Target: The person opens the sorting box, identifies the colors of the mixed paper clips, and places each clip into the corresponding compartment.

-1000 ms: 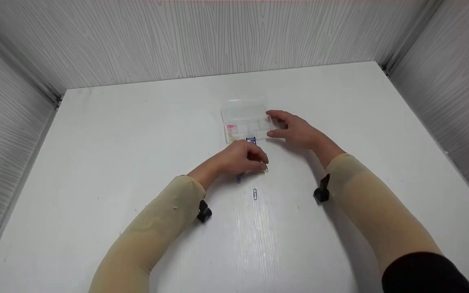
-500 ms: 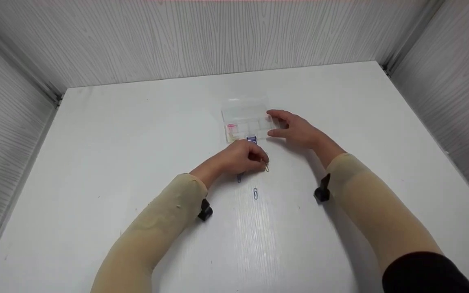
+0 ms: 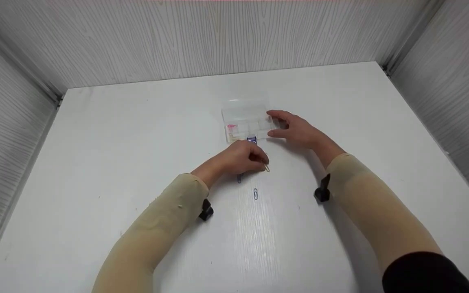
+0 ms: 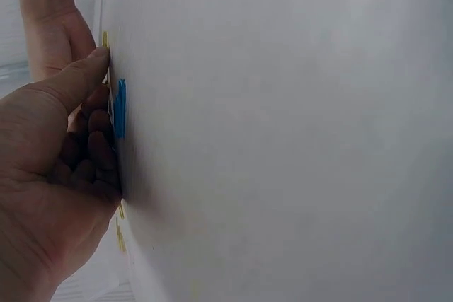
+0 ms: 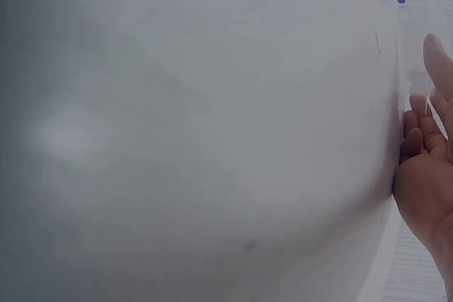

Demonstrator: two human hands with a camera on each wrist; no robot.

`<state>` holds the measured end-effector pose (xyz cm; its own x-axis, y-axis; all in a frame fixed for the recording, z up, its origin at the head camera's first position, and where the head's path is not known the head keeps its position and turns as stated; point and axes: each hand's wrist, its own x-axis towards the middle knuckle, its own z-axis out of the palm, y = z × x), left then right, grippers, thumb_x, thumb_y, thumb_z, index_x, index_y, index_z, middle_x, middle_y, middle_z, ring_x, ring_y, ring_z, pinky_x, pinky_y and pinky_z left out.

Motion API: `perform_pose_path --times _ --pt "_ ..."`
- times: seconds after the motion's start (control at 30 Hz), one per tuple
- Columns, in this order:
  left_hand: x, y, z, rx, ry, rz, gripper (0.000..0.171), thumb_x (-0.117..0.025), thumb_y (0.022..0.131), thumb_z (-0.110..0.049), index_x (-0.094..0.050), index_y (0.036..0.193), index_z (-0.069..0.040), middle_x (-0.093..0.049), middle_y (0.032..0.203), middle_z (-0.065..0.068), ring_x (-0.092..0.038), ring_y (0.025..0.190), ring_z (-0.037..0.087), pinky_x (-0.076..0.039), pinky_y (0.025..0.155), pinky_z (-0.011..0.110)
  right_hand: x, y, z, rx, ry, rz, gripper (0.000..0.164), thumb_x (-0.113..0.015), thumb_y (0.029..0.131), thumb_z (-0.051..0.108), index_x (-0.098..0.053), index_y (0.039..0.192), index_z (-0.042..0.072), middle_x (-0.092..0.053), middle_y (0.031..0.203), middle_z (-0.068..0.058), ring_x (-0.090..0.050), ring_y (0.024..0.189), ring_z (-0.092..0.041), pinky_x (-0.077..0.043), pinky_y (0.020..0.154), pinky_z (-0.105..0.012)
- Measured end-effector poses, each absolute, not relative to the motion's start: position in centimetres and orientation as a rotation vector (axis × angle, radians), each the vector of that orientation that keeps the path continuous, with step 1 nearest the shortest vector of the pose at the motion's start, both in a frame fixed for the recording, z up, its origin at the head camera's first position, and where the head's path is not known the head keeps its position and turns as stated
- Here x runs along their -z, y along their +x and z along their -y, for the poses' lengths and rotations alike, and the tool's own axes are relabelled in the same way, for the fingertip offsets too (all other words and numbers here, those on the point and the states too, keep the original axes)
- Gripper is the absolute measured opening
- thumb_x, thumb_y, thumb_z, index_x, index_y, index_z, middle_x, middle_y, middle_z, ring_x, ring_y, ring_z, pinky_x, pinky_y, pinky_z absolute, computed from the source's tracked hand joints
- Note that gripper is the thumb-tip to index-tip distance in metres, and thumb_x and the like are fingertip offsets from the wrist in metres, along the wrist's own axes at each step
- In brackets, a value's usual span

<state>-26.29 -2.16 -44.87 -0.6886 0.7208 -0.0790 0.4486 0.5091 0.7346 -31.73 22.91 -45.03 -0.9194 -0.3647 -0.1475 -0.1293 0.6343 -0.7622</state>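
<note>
My left hand pinches a yellow paper clip between thumb and index finger, low over the table; the left wrist view shows the yellow clip past the thumb tip. Just below that hand lies a blue paper clip, partly hidden. Another blue paper clip lies nearer the camera. Behind, a clear compartment box stands with its lid raised. My right hand holds its right end, thumb at the front and fingers at the back. Pink pieces sit in its left compartment.
A small blue piece shows at the box's front edge, just beyond my left hand. Yellowish pieces show in the front left compartment. White table surrounds everything, with grained panels at the back and sides.
My left forearm has shifted very slightly to the right, the hand still pinching the yellow paper clip. The right hand and the box have stayed in place.
</note>
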Motion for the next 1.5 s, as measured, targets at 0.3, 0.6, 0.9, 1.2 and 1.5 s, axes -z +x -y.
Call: perform_pose_path --times 0.3,0.6,0.9,1.2,1.5 --pt "44.7 -26.2 1.9 -0.938 0.969 -2.415 0.008 -0.078 0.098 -0.016 -0.084 0.104 -0.015 -0.076 0.098 -0.006 -0.062 0.094 0.010 -0.051 0.091 0.028 44.8 -31.7 -22.9 1.154 -0.409 -2.574 0.076 -0.076 0.098 0.046 -0.042 0.163 0.030 -0.039 0.167 0.003 -0.031 0.155 -0.018 -0.025 0.125 -0.043" --pt "45.0 -26.1 1.8 -0.956 0.944 -2.423 0.008 -0.076 0.100 -0.018 -0.083 0.103 -0.015 -0.075 0.094 -0.006 -0.061 0.091 0.011 -0.050 0.088 0.028 44.8 -31.6 -22.9 1.175 -0.412 -2.557 0.076 -0.077 0.098 0.046 -0.042 0.163 0.030 -0.037 0.169 0.001 -0.031 0.156 -0.019 -0.025 0.125 -0.043" --pt "44.7 -26.0 2.0 -1.024 0.932 -2.408 0.008 -0.074 0.100 -0.018 -0.081 0.102 -0.014 -0.073 0.093 -0.006 -0.058 0.090 0.010 -0.048 0.084 0.027 45.0 -31.4 -23.1 1.189 -0.414 -2.551 0.074 -0.076 0.099 0.042 -0.042 0.163 0.030 -0.038 0.168 -0.001 -0.032 0.155 -0.019 -0.026 0.124 -0.044" --pt "42.8 -26.1 2.9 -1.198 0.911 -2.373 0.014 -0.070 0.103 -0.015 -0.081 0.108 -0.008 -0.073 0.096 -0.004 -0.058 0.089 0.011 -0.048 0.080 0.027 45.0 -31.5 -23.0 1.177 -0.405 -2.556 0.073 -0.075 0.100 0.044 -0.041 0.163 0.032 -0.038 0.167 0.001 -0.033 0.154 -0.019 -0.027 0.123 -0.045" --pt "40.2 -27.4 5.9 -1.357 0.754 -2.507 0.019 -0.070 0.105 -0.022 -0.080 0.114 -0.008 -0.074 0.106 0.002 -0.061 0.096 0.018 -0.051 0.086 0.032 44.9 -31.7 -22.6 1.131 -0.361 -2.583 0.074 -0.074 0.100 0.045 -0.040 0.164 0.032 -0.038 0.168 0.000 -0.033 0.154 -0.020 -0.024 0.125 -0.046"
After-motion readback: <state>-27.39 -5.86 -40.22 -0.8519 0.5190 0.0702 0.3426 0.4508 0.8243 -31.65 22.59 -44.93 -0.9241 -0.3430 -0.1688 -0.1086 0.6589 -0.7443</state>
